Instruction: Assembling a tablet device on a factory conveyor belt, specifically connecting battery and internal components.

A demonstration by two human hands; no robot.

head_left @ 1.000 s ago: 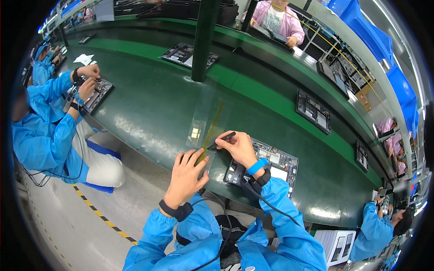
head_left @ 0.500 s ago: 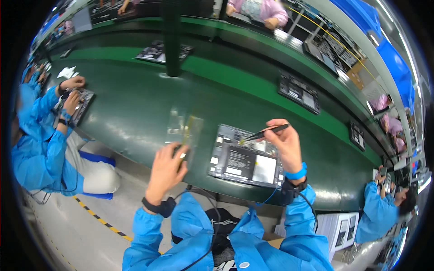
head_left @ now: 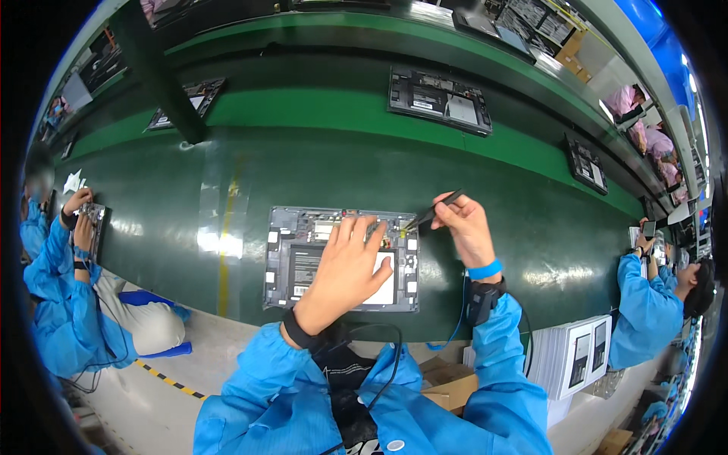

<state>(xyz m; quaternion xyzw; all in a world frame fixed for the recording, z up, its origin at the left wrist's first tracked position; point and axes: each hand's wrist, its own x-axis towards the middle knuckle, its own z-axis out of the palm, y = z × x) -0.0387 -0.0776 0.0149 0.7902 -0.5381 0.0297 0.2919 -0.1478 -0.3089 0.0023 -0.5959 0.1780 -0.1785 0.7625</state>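
An opened tablet [head_left: 406, 277] lies near the table's front edge, its black battery [head_left: 305, 265] and circuit boards bare. My left hand [head_left: 343, 265] rests across its middle, fingers stretched toward the upper edge, covering part of the boards and battery. In my right hand [head_left: 469, 233] are black tweezers [head_left: 437, 209], pinched between thumb and fingers. Their tips point down at the tablet's upper right corner, beside a small yellow piece [head_left: 403, 232]; whether they grip it, I cannot tell.
Left of the tablet, clear and yellow tape strips [head_left: 225, 262] run along the green table [head_left: 318, 167]. More opened tablets [head_left: 444, 102] lie on the far green strip. A post [head_left: 163, 76] rises at the left. Co-workers in blue sit either side. White boxes [head_left: 565, 360] are stacked at lower right.
My left hand has moved from the tape strips onto the tablet. The tweezers' tips have shifted from the upper boards to the upper right corner. The whole view has swung.
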